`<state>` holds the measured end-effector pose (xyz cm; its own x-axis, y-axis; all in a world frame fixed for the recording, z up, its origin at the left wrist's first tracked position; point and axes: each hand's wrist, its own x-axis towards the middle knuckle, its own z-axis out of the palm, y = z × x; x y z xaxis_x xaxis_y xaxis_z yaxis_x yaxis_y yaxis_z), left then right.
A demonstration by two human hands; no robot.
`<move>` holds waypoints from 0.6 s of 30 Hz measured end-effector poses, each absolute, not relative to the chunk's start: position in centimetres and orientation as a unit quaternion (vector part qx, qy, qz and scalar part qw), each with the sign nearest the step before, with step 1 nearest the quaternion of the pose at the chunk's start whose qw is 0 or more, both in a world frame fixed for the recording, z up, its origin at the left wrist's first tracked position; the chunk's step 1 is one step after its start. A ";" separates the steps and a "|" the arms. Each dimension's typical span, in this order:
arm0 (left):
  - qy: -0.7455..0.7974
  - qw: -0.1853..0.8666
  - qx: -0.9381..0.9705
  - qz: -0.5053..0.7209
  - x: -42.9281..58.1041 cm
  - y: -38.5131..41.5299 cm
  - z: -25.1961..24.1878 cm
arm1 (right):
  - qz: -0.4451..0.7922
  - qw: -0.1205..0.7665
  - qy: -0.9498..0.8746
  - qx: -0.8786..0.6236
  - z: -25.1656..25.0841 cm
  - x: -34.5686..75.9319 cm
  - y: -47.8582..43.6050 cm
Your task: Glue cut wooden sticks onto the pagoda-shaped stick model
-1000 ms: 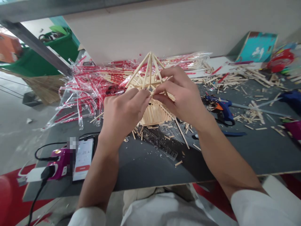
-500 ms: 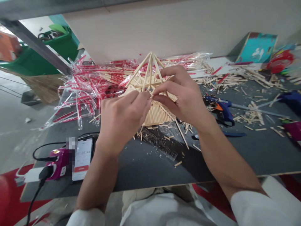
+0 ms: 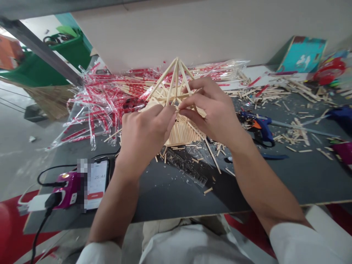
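Pale wood makes up the model point(image 3: 184, 132), standing before me on the grey table point(image 3: 176, 201). At it, my right hand point(image 3: 213, 113) pinches thumb to forefinger just beside my left hand point(image 3: 145, 128), its fingers curled; what either grips, I cannot tell.

A: What colours do we log first?
B: We log the stick structure point(image 3: 183, 134) as pale straw, lined low down with close parallel stripes; surface point(image 3: 176, 203) dark grey.
A: And around it?
B: We have clear wrappers point(image 3: 92, 126) marked red, a blue glue gun point(image 3: 264, 129), a magenta power block point(image 3: 69, 189), a teal board point(image 3: 295, 55) bearing a white motif.
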<state>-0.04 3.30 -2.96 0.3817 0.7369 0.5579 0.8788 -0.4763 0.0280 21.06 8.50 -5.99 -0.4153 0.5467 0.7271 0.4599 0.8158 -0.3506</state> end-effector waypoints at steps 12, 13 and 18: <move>-0.493 0.135 -0.824 -0.245 -0.4 3.3 -2.7 | 0.013 0.446 -0.844 -0.297 -5.5 20.8 8.1; -0.493 0.136 -0.825 -0.241 -0.4 3.2 -2.7 | 0.016 0.447 -0.843 -0.297 -5.5 20.8 8.1; -0.495 0.128 -0.827 -0.236 -0.9 3.2 -2.3 | 0.043 0.432 -0.840 -0.326 -5.3 20.8 7.9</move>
